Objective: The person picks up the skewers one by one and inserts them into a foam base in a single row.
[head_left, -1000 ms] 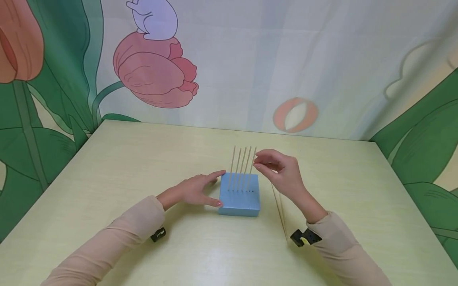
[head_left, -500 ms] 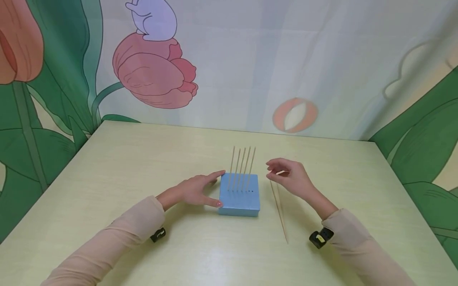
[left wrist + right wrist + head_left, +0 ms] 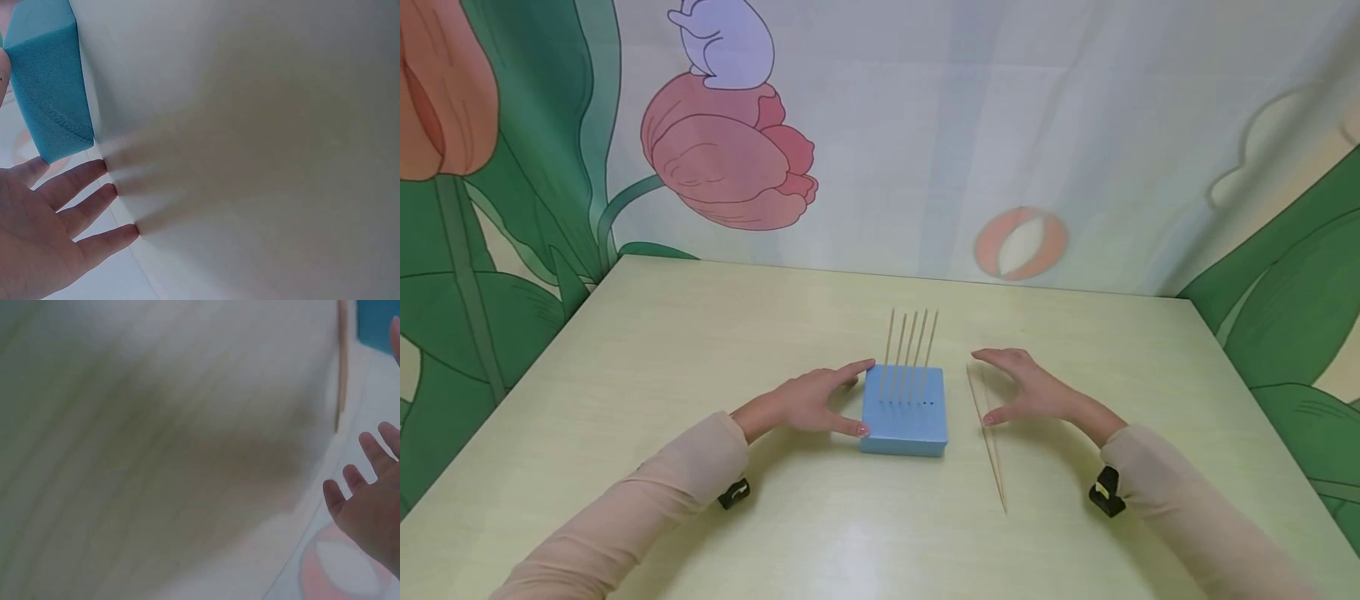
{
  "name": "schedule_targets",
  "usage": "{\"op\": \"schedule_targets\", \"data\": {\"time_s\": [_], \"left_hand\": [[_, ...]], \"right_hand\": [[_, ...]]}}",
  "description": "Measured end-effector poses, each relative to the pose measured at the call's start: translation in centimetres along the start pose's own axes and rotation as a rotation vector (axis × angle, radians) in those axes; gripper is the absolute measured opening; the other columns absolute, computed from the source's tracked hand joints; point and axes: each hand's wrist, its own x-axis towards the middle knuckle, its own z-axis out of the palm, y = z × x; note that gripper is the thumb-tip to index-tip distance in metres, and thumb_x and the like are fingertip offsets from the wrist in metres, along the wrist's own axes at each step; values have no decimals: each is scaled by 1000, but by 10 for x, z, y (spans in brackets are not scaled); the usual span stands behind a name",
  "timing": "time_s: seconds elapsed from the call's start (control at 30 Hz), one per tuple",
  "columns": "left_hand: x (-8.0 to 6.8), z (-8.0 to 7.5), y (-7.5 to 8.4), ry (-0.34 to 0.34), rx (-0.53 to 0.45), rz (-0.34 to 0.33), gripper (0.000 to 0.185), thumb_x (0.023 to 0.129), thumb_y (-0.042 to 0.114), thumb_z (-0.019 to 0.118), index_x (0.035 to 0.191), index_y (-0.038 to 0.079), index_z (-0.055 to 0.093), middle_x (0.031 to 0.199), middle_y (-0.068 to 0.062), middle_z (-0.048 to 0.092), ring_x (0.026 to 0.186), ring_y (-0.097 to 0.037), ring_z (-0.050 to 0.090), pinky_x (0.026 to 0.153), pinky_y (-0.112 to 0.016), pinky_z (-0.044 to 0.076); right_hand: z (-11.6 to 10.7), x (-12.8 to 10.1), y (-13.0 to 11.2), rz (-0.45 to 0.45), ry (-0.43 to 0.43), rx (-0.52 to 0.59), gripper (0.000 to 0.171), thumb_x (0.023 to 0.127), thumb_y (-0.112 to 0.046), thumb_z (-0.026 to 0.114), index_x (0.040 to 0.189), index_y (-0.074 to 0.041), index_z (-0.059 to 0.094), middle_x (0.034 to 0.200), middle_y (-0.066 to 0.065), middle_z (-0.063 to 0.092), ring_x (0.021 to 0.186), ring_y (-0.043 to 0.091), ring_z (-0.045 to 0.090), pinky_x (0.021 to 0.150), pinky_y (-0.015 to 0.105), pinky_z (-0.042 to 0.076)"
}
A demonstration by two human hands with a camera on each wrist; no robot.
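My left hand [image 3: 808,402] lies at the left side of a light blue foam block [image 3: 904,427], thumb and index fingertip at its near and far left corners. In the left wrist view, its other fingers [image 3: 90,206] extend straight down to the table. Several thin wooden skewers [image 3: 931,350] stand upright in a row in the block, with two bare holes at the row's right end. To the right, my right hand [image 3: 1030,390] hovers with thumb and fingers spread apart, holding nothing. Loose skewers [image 3: 990,446] lie beside it on the table, their near ends together and partly overlapped by the thumb.
The pale wooden table [image 3: 760,325] ends at the back against a printed curtain [image 3: 887,150] with tulips and a rabbit. Each sleeve carries a black wrist camera, one by the left cuff [image 3: 733,493] and one by the right cuff [image 3: 1107,492].
My right hand has moved from beside the upright skewers to the right and down, over the loose skewers, and its pinched fingers have spread. My left hand and the block have stayed put.
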Motion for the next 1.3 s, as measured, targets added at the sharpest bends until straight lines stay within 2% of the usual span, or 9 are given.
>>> {"op": "schedule_targets", "data": {"time_s": [0.07,0.2,0.27,0.47,0.67,0.9,1.07,1.2,1.3], "left_hand": [[0,0,0,1,2,5,93,75,53,67,146,19,19,136,-14,43,126,-26,38,100,-47,29],[0,0,-1,1,11,7,93,75,54,67,146,19,19,136,-14,43,126,-26,39,100,-48,29],[0,0,-2,2,12,11,93,75,53,67,146,18,19,136,-15,43,126,-27,39,100,-48,29],[0,-1,0,-2,2,17,92,75,52,67,146,18,19,136,-16,43,126,-27,38,101,-47,28],[1,-1,0,-2,5,5,93,75,53,67,146,18,19,137,-15,42,127,-27,38,101,-48,28],[0,-2,2,-7,-3,-2,92,75,52,67,146,18,19,137,-15,42,127,-28,37,101,-49,27],[-1,-3,3,-8,-10,-6,93,75,52,67,146,17,19,137,-16,41,127,-29,36,101,-49,27],[-1,-2,2,-13,-10,-17,94,74,54,67,147,19,18,138,-14,41,128,-27,36,102,-48,27],[-1,-2,2,-11,-9,-19,94,74,54,67,147,20,18,138,-13,41,128,-26,36,102,-47,27]], "right_hand": [[0,-2,5,28,-26,-77,98,64,-41,81,140,-2,31,142,19,31,127,42,20,95,63,20],[1,-3,11,89,-76,-207,105,65,-52,75,143,-5,23,146,18,21,129,43,15,90,65,19],[1,-3,13,104,-92,-239,106,66,-54,74,144,-5,21,147,18,17,129,43,13,89,64,18],[1,-2,13,122,-141,-270,109,65,-58,72,145,-6,19,147,21,8,130,45,7,89,65,15],[1,1,12,134,-162,-297,107,65,-59,72,144,-8,22,147,22,8,130,45,8,89,65,17],[-1,1,8,137,-137,-243,103,63,-52,76,142,-7,26,145,26,11,128,49,9,88,69,18],[1,2,6,140,-66,-181,103,57,-46,83,137,-10,29,143,27,13,125,52,12,86,71,19],[-1,2,2,131,-3,-125,106,51,-40,87,134,-8,29,138,29,18,122,52,17,85,69,23],[-3,1,-1,103,17,-55,108,51,-33,89,134,-5,26,129,28,30,116,47,27,86,63,27]]}}
